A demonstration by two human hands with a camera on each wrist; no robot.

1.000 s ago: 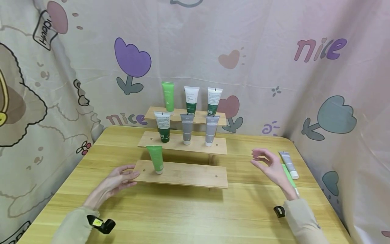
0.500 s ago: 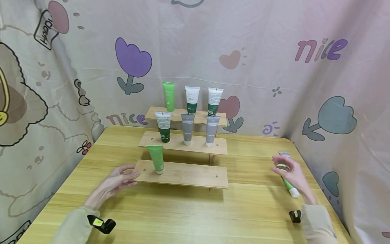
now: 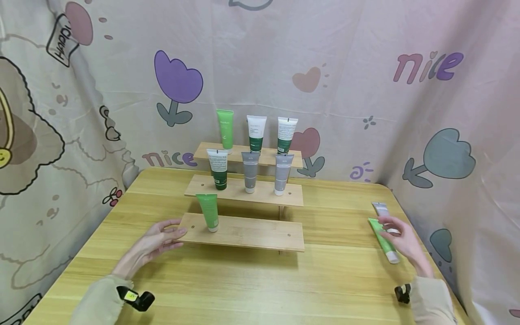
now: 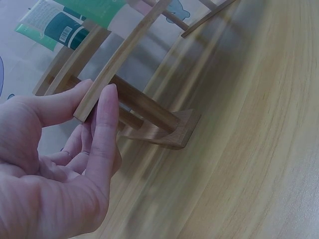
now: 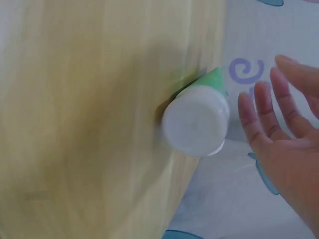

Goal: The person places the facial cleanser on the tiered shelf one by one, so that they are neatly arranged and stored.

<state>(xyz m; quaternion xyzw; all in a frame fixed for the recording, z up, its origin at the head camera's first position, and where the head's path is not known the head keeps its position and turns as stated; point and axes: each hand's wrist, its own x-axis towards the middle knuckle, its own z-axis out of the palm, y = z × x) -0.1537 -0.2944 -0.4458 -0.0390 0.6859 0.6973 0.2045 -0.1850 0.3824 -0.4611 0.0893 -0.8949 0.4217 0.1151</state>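
My left hand (image 3: 152, 241) pinches the left end of the lowest shelf (image 3: 252, 232) of a three-tier wooden display rack; in the left wrist view, thumb and finger lie on either face of the board. A green squeeze tube (image 3: 209, 212) stands on that shelf, near the left end. Over at the right, my right hand (image 3: 402, 239) is just above a green tube (image 3: 377, 228) lying on the table, fingers loosely bent and holding nothing. Partly behind that hand lies a grey tube (image 3: 380, 208). In the right wrist view the green tube's white cap (image 5: 197, 122) is apart from the fingers.
The middle shelf (image 3: 266, 189) bears a white-and-dark-green tube (image 3: 218, 169) and two grey tubes (image 3: 250, 171). On the top shelf (image 3: 239, 155) stand a green tube (image 3: 225, 128) and two white-and-green ones (image 3: 256, 133). A printed curtain (image 3: 341, 113) hangs behind the wooden table (image 3: 243, 289).
My right hand has moved right and lowered from beside the rack to the lying tubes. The left hand keeps its hold on the shelf, and the standing tubes have not moved.
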